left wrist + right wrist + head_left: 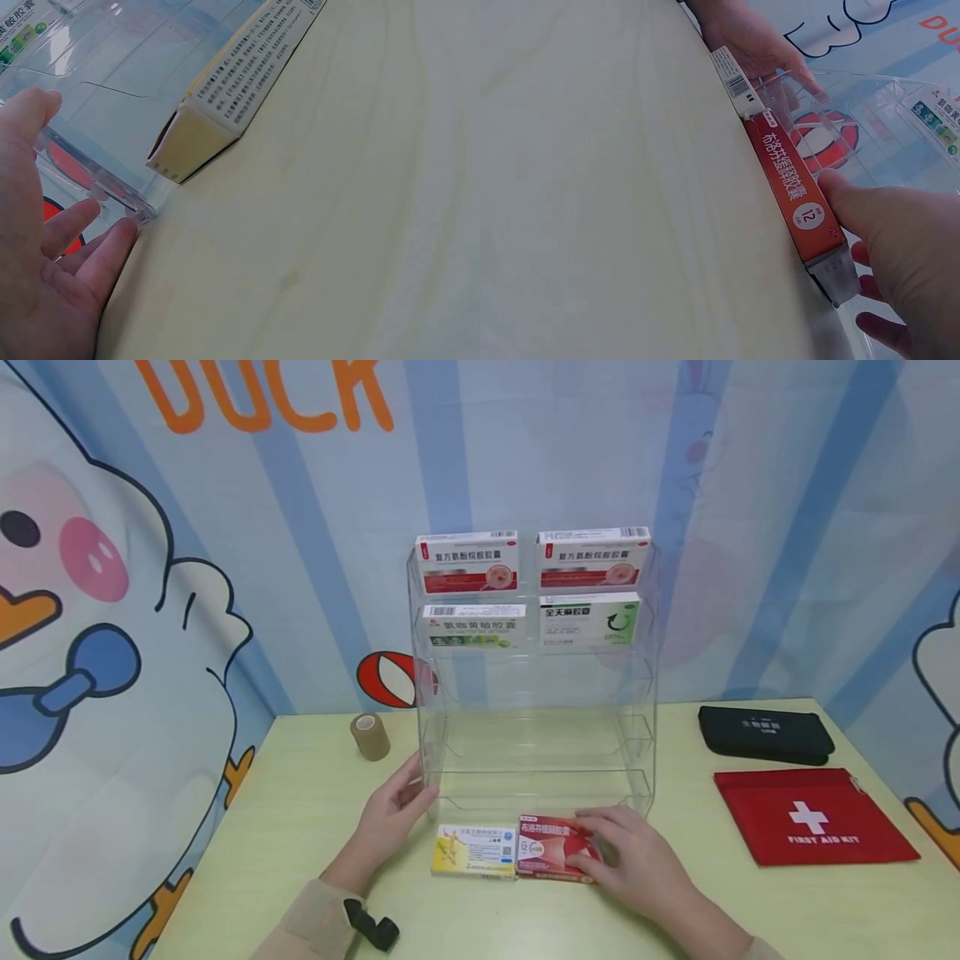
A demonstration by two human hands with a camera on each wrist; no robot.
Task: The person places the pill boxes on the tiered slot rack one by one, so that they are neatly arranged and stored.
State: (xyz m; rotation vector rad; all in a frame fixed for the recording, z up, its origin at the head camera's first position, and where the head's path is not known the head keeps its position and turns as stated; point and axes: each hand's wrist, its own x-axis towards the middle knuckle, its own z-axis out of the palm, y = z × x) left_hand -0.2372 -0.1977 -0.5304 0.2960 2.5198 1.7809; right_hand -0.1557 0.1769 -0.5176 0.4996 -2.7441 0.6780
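Note:
A clear tiered rack (536, 739) stands on the table. My left hand (393, 806) holds its lower left side, thumb in front and fingers round the edge, as the left wrist view shows. A yellow-and-white medicine box (472, 850) lies at the rack's front foot. End to end with it is a red medicine box (555, 849). My right hand (637, 864) grips the red box at its right end, thumb on its printed face; the fingertips are partly hidden. Higher up, the rack bears two red-and-white boxes (467, 562) above two green-and-white boxes (588, 620).
A brown tape roll (371, 737) stands left of the rack. To the right lie a black zip case (765, 735) and a red first aid pouch (813, 818). Behind the table (247, 860) hangs a blue striped cloth (337, 552) with cartoon ducks.

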